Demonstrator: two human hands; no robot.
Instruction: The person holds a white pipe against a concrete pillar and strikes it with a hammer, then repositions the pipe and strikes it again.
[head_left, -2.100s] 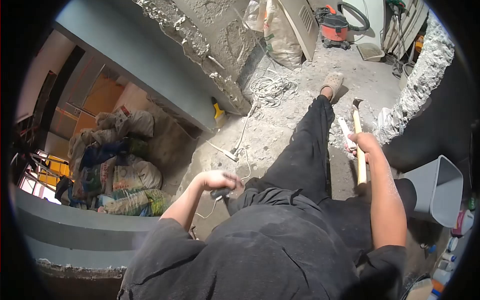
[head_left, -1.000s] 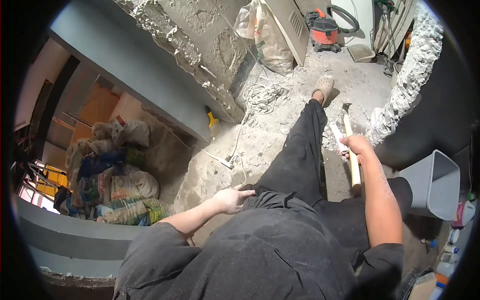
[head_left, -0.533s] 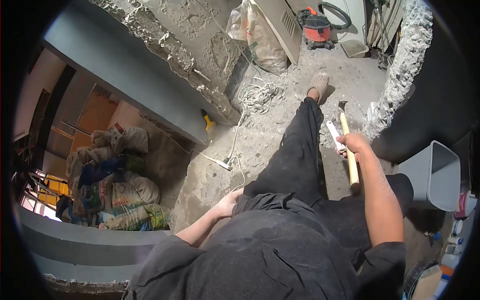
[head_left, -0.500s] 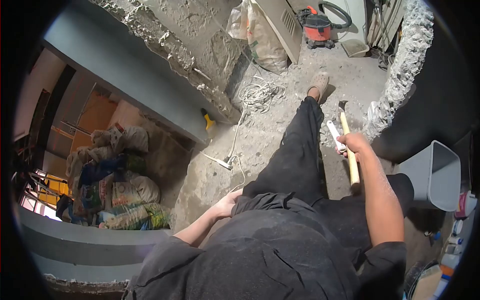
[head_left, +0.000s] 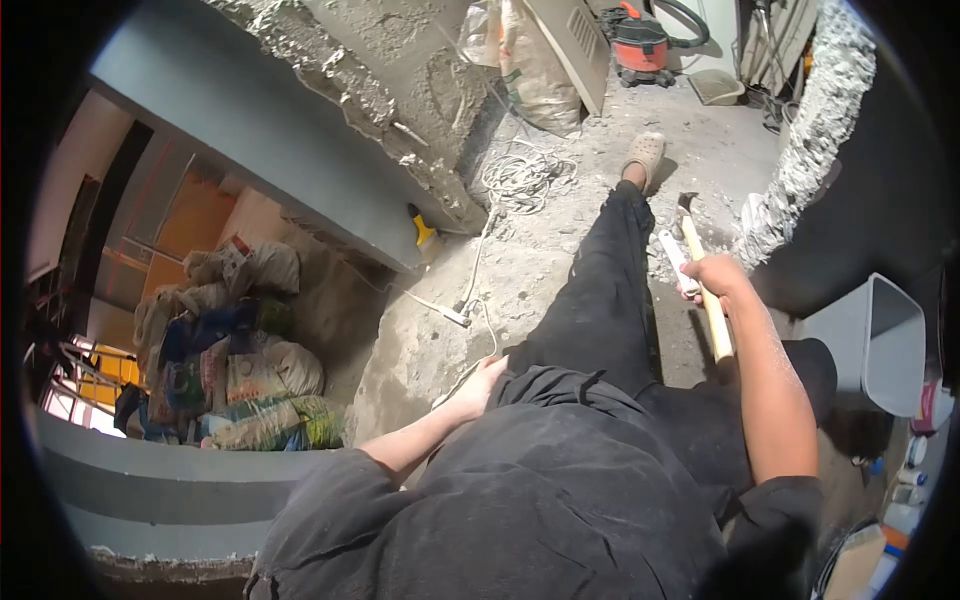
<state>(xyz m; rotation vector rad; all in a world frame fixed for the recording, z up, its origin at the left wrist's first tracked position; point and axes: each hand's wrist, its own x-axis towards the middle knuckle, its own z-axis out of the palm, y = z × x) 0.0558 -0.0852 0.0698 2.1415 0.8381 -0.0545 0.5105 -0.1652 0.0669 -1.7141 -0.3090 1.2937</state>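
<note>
My right hand (head_left: 722, 277) is closed around a hammer (head_left: 718, 330) with a pale wooden handle, its dark narrow head pointing away from me. The same hand also grips a white, bar-shaped object (head_left: 676, 255), whose kind I cannot make out. My left hand (head_left: 482, 388) rests against the black trousers (head_left: 590, 290) at my hip. Its fingers are mostly hidden by the cloth.
White cable (head_left: 525, 178) lies coiled on the dusty floor, running to a socket block (head_left: 457, 317). A broken wall edge (head_left: 815, 130) rises at right, near a grey bin (head_left: 870, 345). Filled sacks (head_left: 265, 375) are piled at left; a red vacuum (head_left: 640, 50) stands ahead.
The whole view has shifted slightly. My left hand sits a little higher and further right in the picture. My right hand keeps its grip on the hammer and the white object.
</note>
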